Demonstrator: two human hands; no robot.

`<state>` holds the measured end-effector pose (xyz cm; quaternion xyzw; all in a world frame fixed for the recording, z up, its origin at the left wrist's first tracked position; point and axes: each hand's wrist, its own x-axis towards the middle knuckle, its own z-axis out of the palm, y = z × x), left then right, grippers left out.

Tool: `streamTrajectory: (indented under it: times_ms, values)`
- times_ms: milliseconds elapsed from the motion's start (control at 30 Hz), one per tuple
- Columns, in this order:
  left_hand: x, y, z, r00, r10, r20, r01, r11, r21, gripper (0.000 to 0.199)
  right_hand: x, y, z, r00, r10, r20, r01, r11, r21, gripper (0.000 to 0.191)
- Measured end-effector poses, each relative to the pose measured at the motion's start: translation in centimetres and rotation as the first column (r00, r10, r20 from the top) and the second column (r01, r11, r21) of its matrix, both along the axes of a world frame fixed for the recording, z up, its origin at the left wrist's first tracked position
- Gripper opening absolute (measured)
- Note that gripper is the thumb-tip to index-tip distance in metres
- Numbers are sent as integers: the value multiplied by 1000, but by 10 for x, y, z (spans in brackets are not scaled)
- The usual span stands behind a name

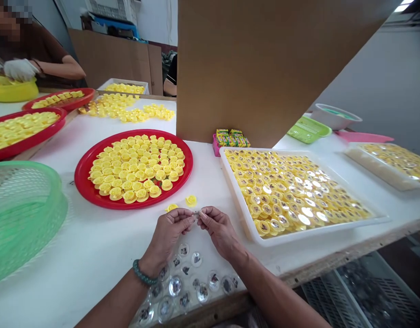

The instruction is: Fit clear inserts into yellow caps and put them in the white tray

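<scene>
White tabletop [93, 259] is filling most of the room's foreground, its raw wooden edge [196, 316] running along the near side, while slatted crates [370, 287] are sitting below it at the right. Just inside the edge, clear round discs [175, 286] with small dark pictures are lying scattered on the white surface. Above them, the left hand [169, 231], with a green bracelet [144, 273] on its wrist, and the right hand [219, 229] are nearly meeting, thumbs and fingers closing narrowly on a small piece [196, 215] between them, too small to make out. Two yellow pieces [191, 200] are resting just beyond the fingertips. At the left, a green mesh basket [54, 196] is standing on the table; beyond the hands, a round red tray [83, 182] is holding many yellow parts, and to the right a white tray [240, 207] is carrying rows of yellow pieces with shiny round faces. Behind these, a pink container [215, 146] is holding little boxes against a tall brown cardboard panel [240, 68]. Farther off, loose yellow parts [117, 105] are spreading near a white crate [147, 89], and a person's gloved hand [20, 69] is hovering at a yellow basin [17, 93]. A pale wall [376, 68] is closing off the right side.
</scene>
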<state>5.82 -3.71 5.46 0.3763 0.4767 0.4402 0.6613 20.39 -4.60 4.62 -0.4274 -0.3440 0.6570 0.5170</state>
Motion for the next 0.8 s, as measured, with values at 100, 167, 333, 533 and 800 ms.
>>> streamTrajectory:
  times_ms: [100,167,333,533,800]
  values:
    - [-1,-1,1,1000,-10,-7,10,1000,-13,23,1,0,0,999,11,-38,-11,1000,1,17]
    - [1,-3,1,1000,-3,-20,2,1000,-18,24,1,-1,1,995,15,-94,-15,1000,-3,16]
    - [5,-5,5,996,73,-51,-74,997,-9,25,-1,-2,-1,995,20,-101,-19,1000,9,15]
    - [0,-3,4,997,77,31,-76,997,-8,26,-2,-2,-3,994,44,102,-52,996,73,16]
    - [0,-4,4,997,76,15,-76,997,5,25,-4,-3,-3,998,53,33,-54,998,36,14]
